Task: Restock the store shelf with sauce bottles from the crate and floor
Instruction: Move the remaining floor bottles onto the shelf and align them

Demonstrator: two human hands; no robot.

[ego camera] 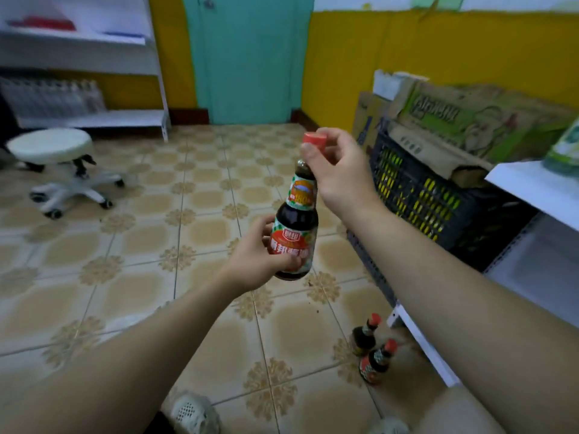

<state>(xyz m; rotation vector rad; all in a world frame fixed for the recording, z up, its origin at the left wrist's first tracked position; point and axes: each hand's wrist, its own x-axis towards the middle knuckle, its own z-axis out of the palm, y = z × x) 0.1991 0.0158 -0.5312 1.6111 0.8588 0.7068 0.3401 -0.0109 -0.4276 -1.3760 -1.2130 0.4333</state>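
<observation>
A dark sauce bottle [297, 220] with a red cap and a red-and-green label is held upright in mid-air at the centre of the head view. My left hand [253, 258] wraps around its lower body. My right hand [335, 170] pinches the cap from above. Two more sauce bottles [365, 335] [377, 361] stand on the tiled floor at the lower right, beside the foot of the white shelf [532, 183]. A dark plastic crate [419, 189] sits on the floor against the yellow wall, right of my right hand.
Cardboard boxes [470, 120] lie on top of the crate. A green bottle [567, 145] stands on the right shelf. A white wheeled stool [53, 151] and another white shelf unit [94, 117] are at the left. A teal door [250, 57] is ahead. My shoes show at the bottom.
</observation>
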